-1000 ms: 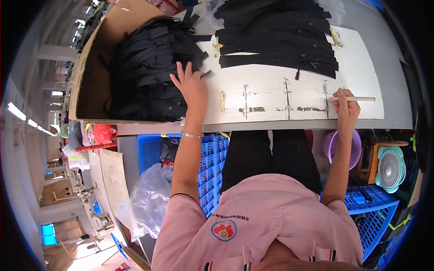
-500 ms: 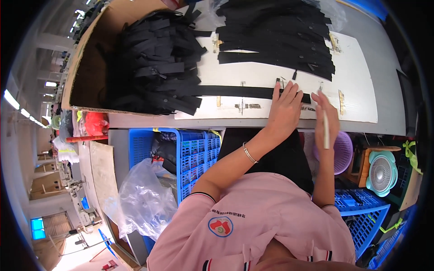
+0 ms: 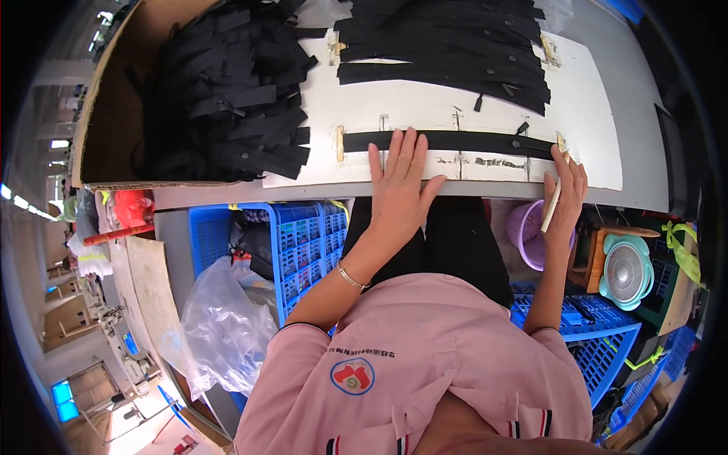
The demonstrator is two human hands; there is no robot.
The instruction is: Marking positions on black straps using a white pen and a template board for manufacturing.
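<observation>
A black zipper (image 3: 470, 142) lies straight along a white marked board (image 3: 595, 114), its small pull near the right end. My left hand (image 3: 400, 182) rests flat, fingers stretched out, on the zipper's left part. At the right end, my right hand (image 3: 567, 193) touches the zipper with its fingertips. That same hand holds a slim white pen-like stick (image 3: 552, 206), pointing down toward me; its exact kind is unclear. Farther up the board, many black zippers (image 3: 444, 45) lie side by side in a flat layer.
To the left, a cardboard box (image 3: 114, 83) on its side spills a heap of black zippers (image 3: 227, 98) onto the board. Below the table edge stand a blue crate (image 3: 299, 246), clear plastic bag (image 3: 227, 318), purple basket (image 3: 523, 235) and teal fan (image 3: 628, 271).
The zipper, earlier reaching into the heap, now lies separate and farther right on the board. My left hand has moved left along it; my right hand has come to its right end.
</observation>
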